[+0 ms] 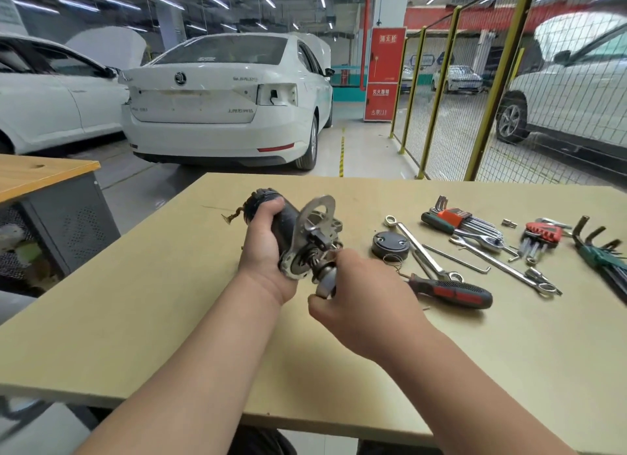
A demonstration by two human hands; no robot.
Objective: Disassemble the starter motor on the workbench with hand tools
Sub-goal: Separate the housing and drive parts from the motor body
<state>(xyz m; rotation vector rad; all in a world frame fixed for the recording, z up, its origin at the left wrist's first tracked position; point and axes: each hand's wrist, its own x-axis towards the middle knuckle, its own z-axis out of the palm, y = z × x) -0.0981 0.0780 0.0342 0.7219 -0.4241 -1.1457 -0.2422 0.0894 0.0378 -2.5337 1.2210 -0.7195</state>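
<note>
The starter motor (291, 230) is held just above the workbench (169, 285), a black cylinder with a silver mounting plate and exposed gear end facing me. My left hand (263, 247) wraps around the black body. My right hand (349, 295) pinches the silver pinion end (326, 283) at the motor's near tip; its fingertips are hidden behind the part. A removed black round end cap (391, 245) lies on the bench to the right. A screwdriver (451, 293) with a black and red handle rests beside my right wrist.
Wrenches (417, 247), a red-held hex key set (456, 218), a second red key set (543, 234) and green hex keys (600, 251) are spread over the bench's right side. A small spring (393, 260) lies by the cap. A grey cabinet (51, 217) stands left.
</note>
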